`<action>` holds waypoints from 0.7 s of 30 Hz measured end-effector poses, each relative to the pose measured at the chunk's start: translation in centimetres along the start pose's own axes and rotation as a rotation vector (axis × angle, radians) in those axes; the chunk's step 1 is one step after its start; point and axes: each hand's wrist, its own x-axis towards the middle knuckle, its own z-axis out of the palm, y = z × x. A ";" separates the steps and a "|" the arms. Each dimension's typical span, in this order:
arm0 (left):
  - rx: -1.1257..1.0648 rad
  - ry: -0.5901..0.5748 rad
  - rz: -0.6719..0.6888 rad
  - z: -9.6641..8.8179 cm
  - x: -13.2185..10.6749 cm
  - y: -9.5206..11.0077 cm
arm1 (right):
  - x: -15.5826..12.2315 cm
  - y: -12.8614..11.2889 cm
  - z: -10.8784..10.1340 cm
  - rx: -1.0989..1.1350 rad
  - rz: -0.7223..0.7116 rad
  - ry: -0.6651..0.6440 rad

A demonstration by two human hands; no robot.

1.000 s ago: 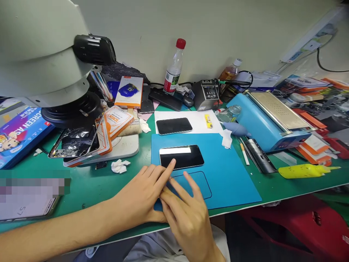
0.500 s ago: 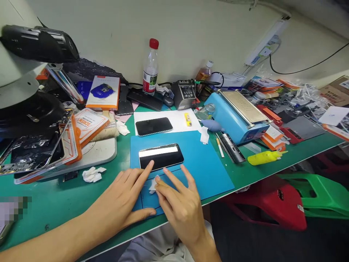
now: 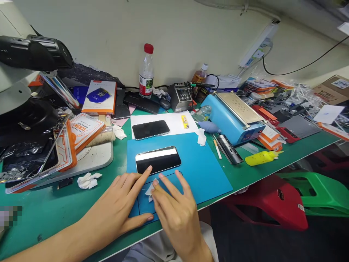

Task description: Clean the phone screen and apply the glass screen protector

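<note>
Green desk (image 3: 65, 207), blue mat (image 3: 207, 171). Clear panel (image 3: 146, 206): on mat, just before a phone (image 3: 158, 160). Left hand (image 3: 117, 200): spread, at panel's left end. Right hand (image 3: 176, 214): pinching tissue (image 3: 149, 191) over panel. Step, apparently: wiping; next move calls for a steady panel.

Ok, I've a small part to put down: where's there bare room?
The blue mat, right of the right hand; also the green table between the nearer crumpled tissue and left forearm. Crowded around the microscope and blue machine.
</note>
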 end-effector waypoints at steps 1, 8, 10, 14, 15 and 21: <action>0.002 -0.002 -0.001 0.0 0.0 0.0 | 0.0 0.1 0.0 -0.001 -0.002 -0.002; 0.020 0.015 0.002 0.0 0.0 0.2 | -0.5 2.6 -1.4 -0.137 0.078 0.064; 0.029 0.023 -0.006 0.1 -0.1 0.2 | -0.1 2.1 -0.9 -0.084 0.047 0.047; 0.047 0.054 0.021 0.2 -0.1 0.1 | 0.4 2.0 -0.8 -0.068 0.048 0.041; 0.058 0.066 0.029 0.2 0.0 0.1 | 0.2 2.3 -1.2 -0.087 0.057 0.043; 0.113 0.131 0.054 0.1 0.1 0.5 | -2.7 3.4 -4.0 -0.122 0.020 0.019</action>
